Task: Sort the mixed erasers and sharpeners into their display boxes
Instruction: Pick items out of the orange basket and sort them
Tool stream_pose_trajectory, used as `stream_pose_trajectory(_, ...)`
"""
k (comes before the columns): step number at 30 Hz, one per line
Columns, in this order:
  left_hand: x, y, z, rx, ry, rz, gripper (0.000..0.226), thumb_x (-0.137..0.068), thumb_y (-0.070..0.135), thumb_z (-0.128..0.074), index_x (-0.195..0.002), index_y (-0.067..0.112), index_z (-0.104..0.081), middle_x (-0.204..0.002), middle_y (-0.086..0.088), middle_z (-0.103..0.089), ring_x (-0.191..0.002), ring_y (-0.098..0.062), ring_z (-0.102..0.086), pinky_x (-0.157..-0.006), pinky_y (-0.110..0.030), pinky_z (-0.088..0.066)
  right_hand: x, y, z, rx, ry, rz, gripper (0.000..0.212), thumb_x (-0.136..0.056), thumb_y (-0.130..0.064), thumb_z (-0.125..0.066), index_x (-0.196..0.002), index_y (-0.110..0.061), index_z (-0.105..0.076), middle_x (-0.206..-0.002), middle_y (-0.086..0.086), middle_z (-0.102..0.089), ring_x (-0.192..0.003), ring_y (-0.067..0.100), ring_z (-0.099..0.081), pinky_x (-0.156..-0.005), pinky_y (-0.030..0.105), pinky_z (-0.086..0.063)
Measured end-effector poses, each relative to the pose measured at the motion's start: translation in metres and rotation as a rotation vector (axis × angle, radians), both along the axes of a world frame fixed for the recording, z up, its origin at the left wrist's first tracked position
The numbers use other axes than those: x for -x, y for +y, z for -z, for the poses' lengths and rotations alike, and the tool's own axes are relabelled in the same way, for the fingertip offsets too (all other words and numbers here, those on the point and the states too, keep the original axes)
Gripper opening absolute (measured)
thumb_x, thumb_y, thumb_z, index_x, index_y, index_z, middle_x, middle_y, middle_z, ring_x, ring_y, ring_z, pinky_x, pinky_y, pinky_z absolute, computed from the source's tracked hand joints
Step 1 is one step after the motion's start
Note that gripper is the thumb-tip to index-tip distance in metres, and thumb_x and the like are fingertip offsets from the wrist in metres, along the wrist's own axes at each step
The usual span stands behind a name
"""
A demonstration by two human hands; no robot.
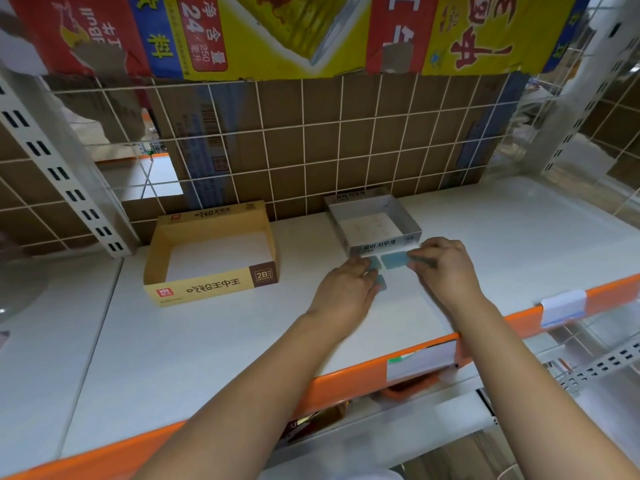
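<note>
Both your hands are on the white shelf (207,344), right in front of the grey box (375,221). Your right hand (445,268) has its fingers curled round the right end of a blue eraser (393,260), which lies flat just in front of the grey box's front wall. Your left hand (346,289) is curled over two more blue pieces: one (374,263) shows at the fingertips just left of that eraser, another (381,283) peeks out from under the hand, nearer you; it is mostly hidden, so you cannot tell how firmly the hand holds either. The grey box stands open at the back of the shelf, against the wire grid (311,140); its floor looks pale, and what lies in it is too blurred to read. Well to the left of the grey box sits the yellow box (207,285), marked 2B, open, with only its white floor showing inside.
</note>
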State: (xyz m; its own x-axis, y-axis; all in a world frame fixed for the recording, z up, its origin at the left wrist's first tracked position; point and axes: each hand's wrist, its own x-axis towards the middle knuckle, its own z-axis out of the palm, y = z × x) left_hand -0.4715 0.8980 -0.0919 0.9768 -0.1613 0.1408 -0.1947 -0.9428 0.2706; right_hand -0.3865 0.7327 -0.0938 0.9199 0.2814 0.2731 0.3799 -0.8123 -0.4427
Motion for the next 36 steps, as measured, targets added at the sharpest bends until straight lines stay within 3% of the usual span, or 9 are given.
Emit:
stream_pose_trajectory(8,0.003,0.003,-0.003,0.086,-0.042,0.009,0.041,-0.099,0.025,-0.037,-0.136,0.010,-0.044,-0.146,-0.009,-0.037,-0.134,-0.023,-0.031,-0.108,-0.031,-0.030,0.001,0.005,-0.002,0.017,-0.038,0.026,0.025,-0.087,-0.017,-0.060,-0.111,-0.012,-0.067,-0.116,0.008,-0.061,-0.109,0.026,-0.043,-0.084,0.029,-0.037)
stream_pose_trajectory(12,0.013,0.014,-0.022,0.143,-0.143,-0.015,0.038,-0.096,0.025,-0.040,-0.129,0.010,-0.052,-0.135,-0.010,-0.049,-0.124,-0.025,-0.041,-0.103,-0.032,-0.035,0.019,0.013,-0.015,-0.045,-0.089,-0.002,0.028,-0.088,-0.010,-0.054,-0.114,-0.011,-0.065,-0.121,0.008,-0.057,-0.113,0.024,-0.041,-0.090,0.029,-0.038)
stream_pose_trajectory(20,0.067,0.097,-0.059,0.016,-0.278,-0.250,0.047,-0.090,0.033,-0.034,-0.120,0.009,-0.060,-0.124,-0.014,-0.058,-0.117,-0.033,-0.051,-0.095,-0.039,-0.040,0.059,0.108,-0.051,0.032,-0.183,-0.298,0.029,-0.091,-0.010,-0.050,-0.115,-0.015,-0.064,-0.127,0.007,-0.055,-0.120,0.026,-0.043,-0.100,0.032,-0.033)
stream_pose_trajectory(22,0.090,0.126,-0.067,-0.025,-0.290,-0.329,0.046,-0.089,0.033,-0.036,-0.117,0.009,-0.062,-0.120,-0.014,-0.061,-0.113,-0.034,-0.054,-0.092,-0.040,-0.042,0.068,0.141,-0.056,0.092,-0.214,-0.397,0.025,-0.089,-0.012,-0.049,-0.108,-0.015,-0.066,-0.117,0.007,-0.060,-0.110,0.028,-0.049,-0.091,0.035,-0.037)
stream_pose_trajectory(24,0.116,0.156,-0.075,-0.054,-0.323,-0.382,0.042,-0.085,0.029,-0.038,-0.104,0.005,-0.067,-0.104,-0.017,-0.066,-0.096,-0.037,-0.061,-0.081,-0.040,-0.049,0.080,0.176,-0.062,0.112,-0.222,-0.495,0.022,-0.083,-0.012,-0.049,-0.095,-0.013,-0.068,-0.101,0.009,-0.063,-0.095,0.033,-0.055,-0.076,0.032,-0.039)
stream_pose_trajectory(26,0.146,0.187,-0.081,-0.057,-0.327,-0.444,0.041,-0.083,0.026,-0.038,-0.100,0.004,-0.068,-0.097,-0.016,-0.066,-0.090,-0.036,-0.062,-0.075,-0.039,-0.052,0.098,0.211,-0.070,0.074,-0.229,-0.596,0.020,-0.079,-0.011,-0.052,-0.092,-0.010,-0.067,-0.097,0.011,-0.064,-0.091,0.034,-0.056,-0.074,0.031,-0.038)
stream_pose_trajectory(29,0.196,0.226,-0.091,-0.070,-0.365,-0.575,0.039,-0.083,0.025,-0.041,-0.103,0.004,-0.067,-0.100,-0.015,-0.066,-0.093,-0.035,-0.061,-0.078,-0.039,-0.051,0.130,0.261,-0.081,0.059,-0.317,-0.706,0.015,-0.077,-0.010,-0.056,-0.085,-0.010,-0.068,-0.093,0.009,-0.066,-0.089,0.031,-0.061,-0.076,0.025,-0.036)
stream_pose_trajectory(33,0.266,0.275,-0.095,-0.167,-0.377,-0.775,0.038,-0.083,0.027,-0.042,-0.098,0.003,-0.068,-0.100,-0.016,-0.066,-0.091,-0.034,-0.062,-0.076,-0.033,-0.046,0.170,0.333,-0.080,-0.009,-0.236,-0.874,0.033,-0.083,-0.019,-0.045,-0.101,-0.006,-0.069,-0.106,0.012,-0.064,-0.100,0.034,-0.057,-0.087,0.031,-0.040)
stream_pose_trajectory(36,0.320,0.311,-0.094,-0.200,-0.385,-0.894,0.040,-0.082,0.026,-0.042,-0.101,0.002,-0.067,-0.098,-0.018,-0.066,-0.088,-0.036,-0.062,-0.080,-0.035,-0.037,0.206,0.381,-0.083,-0.056,-0.221,-1.014,0.032,-0.083,-0.016,-0.046,-0.103,-0.005,-0.068,-0.107,0.013,-0.064,-0.101,0.033,-0.057,-0.087,0.029,-0.036)
